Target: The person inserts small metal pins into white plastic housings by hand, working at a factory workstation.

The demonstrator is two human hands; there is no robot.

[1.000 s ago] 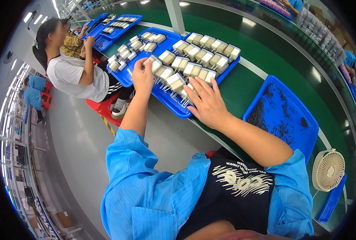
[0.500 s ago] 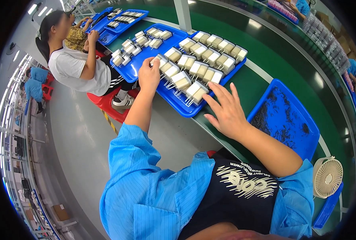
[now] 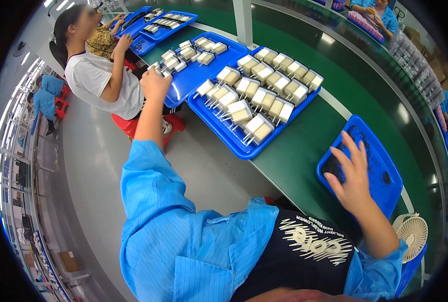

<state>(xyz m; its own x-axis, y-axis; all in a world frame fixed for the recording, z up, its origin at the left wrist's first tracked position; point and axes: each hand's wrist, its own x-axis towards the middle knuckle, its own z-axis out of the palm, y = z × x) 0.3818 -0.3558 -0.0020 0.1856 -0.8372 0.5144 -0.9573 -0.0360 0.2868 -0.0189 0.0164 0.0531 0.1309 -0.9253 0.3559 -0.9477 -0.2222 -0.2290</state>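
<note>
Right fingers [image 3: 353,150] splay over plastic tray [image 3: 375,163]; left fingers [image 3: 152,78], grip unclear, reach boxy blocks [image 3: 172,63].

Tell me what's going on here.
The person's left hand is at white rectangular blocks in the left blue plastic tray; whether it grips one is unclear. The right hand, fingers spread, is over the right blue plastic tray of thin black pieces. Between them, the middle blue plastic tray holds cream-and-white pronged blocks.
</note>
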